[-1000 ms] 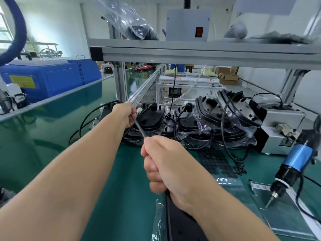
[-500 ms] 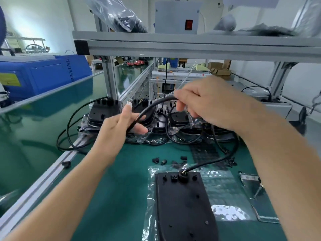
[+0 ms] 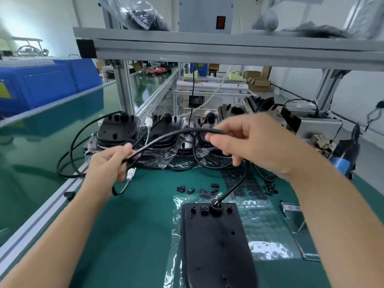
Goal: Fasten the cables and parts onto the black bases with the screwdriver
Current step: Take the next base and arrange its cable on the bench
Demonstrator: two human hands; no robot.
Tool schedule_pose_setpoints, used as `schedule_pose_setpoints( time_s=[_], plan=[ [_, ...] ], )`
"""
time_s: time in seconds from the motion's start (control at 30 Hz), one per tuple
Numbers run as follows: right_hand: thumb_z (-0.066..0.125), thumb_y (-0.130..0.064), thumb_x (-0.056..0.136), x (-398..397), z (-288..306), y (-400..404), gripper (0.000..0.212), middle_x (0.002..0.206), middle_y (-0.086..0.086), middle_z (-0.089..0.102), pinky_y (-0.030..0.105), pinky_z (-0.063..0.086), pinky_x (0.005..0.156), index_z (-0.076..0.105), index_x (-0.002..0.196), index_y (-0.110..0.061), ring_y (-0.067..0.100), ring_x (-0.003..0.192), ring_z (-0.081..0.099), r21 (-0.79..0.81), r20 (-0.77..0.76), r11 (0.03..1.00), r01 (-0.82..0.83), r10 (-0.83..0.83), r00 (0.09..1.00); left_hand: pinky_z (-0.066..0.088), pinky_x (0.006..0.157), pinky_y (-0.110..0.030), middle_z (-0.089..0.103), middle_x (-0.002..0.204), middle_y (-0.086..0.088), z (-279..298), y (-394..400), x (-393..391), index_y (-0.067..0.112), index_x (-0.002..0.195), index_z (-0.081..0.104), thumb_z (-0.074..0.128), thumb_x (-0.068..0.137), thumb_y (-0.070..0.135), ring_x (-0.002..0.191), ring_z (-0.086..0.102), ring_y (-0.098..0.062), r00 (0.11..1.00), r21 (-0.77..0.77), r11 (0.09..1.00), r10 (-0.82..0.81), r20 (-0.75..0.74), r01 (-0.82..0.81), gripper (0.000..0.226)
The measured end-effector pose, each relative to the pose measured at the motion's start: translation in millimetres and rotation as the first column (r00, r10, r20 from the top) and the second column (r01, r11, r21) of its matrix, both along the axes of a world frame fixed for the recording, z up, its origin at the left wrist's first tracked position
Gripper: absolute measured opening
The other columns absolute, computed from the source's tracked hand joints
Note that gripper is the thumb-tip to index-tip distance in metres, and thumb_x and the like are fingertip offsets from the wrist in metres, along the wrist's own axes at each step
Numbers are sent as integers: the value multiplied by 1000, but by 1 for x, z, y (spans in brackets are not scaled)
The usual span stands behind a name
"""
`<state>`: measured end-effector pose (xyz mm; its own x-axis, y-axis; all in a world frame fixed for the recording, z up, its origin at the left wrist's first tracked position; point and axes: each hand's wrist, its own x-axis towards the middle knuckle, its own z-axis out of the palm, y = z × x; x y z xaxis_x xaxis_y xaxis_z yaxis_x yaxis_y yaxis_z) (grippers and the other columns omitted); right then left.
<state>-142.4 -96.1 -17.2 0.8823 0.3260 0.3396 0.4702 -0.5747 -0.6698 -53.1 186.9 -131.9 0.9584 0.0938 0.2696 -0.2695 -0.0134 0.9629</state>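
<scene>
comparing with half a second back, the left hand [image 3: 108, 165] has dropped lower and now sits nearer the mat, its white connector [image 3: 131, 173] hanging below the fingers instead of poking up above them, while the right hand [image 3: 255, 142] has come down a little too and the black cable [image 3: 176, 135] between them lies flatter. the black base [image 3: 216, 242] has not moved.

on the left runs a green bench [image 3: 41, 163] with a blue machine [image 3: 47, 82] behind it, then an aluminium rail [image 3: 39, 219] edging the green mat [image 3: 133, 225]. further right, a row of finished black bases [image 3: 116, 132] in clear bags sits under a grey shelf frame [image 3: 207, 46]. small black clips [image 3: 197, 190] lie loose on the mat just beyond the near base, which rests on bubble wrap [image 3: 264, 221]. at the far right a blue screwdriver [image 3: 342, 161] hangs by the frame, untouched.

the left hand reaches forward, fingers curled round the cable near its connector end. the right hand is raised over the row of bases, thumb and fingertips pinching the cable further along; from there the cable loops down and enters the round grommet [image 3: 216, 204] at the top of the near base.
</scene>
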Motion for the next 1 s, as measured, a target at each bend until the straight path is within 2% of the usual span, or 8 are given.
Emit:
schedule_pose_setpoints(
  time_s=[0.13,0.27,0.5,0.7,0.77,0.83,0.9,1.0],
  plan=[
    [71,-44,78,-10,-60,-21,18,83,-6,71,18,53,72,72,91,-32,10,76,67,15,-132,999,39,-37,991,26,41,-15,42,43,8,0,19,-5,18,80,75,63,90,24,41,31,-4,971,448,862,-213,-108,239,17],
    [76,-34,80,-14,-107,-28,5,86,-10,68,21,47,76,72,82,-36,6,80,61,-97,-180,989,110,-126,976,45,54,-17,67,60,1,10,6,-7,23,87,76,72,85,20,52,55,-8,832,646,525,-386,-399,554,5],
    [72,-17,86,-17,-111,-25,26,90,-15,63,14,43,75,71,91,-42,7,80,57,-32,-149,996,86,-89,985,43,74,-17,63,76,12,-10,-92,11,24,95,74,73,83,34,73,58,-5,948,899,376,-297,-114,226,15],
    [67,-16,91,-10,-118,-22,22,104,-14,64,13,37,86,73,99,-35,3,102,55,-14,-125,1000,14,-16,992,43,72,-18,69,84,3,-16,-123,23,15,94,76,74,82,27,86,64,-13,965,937,289,-226,-133,196,17],
    [66,-17,91,-8,-121,-23,18,103,-14,66,11,36,86,71,99,-33,2,104,56,2,-142,1000,4,-4,990,43,66,-15,69,74,5,-11,-121,24,15,84,77,74,82,23,74,63,-8,963,911,344,-220,-156,226,9],
    [66,-14,91,-7,-123,-22,16,100,-17,67,6,37,83,70,98,-29,-2,100,59,57,-175,998,-8,18,984,41,54,-14,63,59,6,-5,-115,22,18,78,76,75,82,22,56,55,-5,941,755,563,-218,-258,337,6],
    [66,-12,91,-7,-126,-20,14,96,-18,68,5,38,81,69,96,-25,-5,92,60,113,-190,994,-2,24,982,40,50,-15,56,55,2,2,-108,15,16,77,76,76,81,22,51,48,-7,847,401,777,-305,-435,485,8],
    [66,-12,91,-6,-130,-17,10,92,-17,67,6,39,77,69,94,-22,-4,86,60,135,-164,991,24,-1,987,35,43,-13,50,57,0,9,-101,-1,7,78,73,77,68,25,48,44,-5,645,-68,798,-530,-551,598,21]
  ],
)
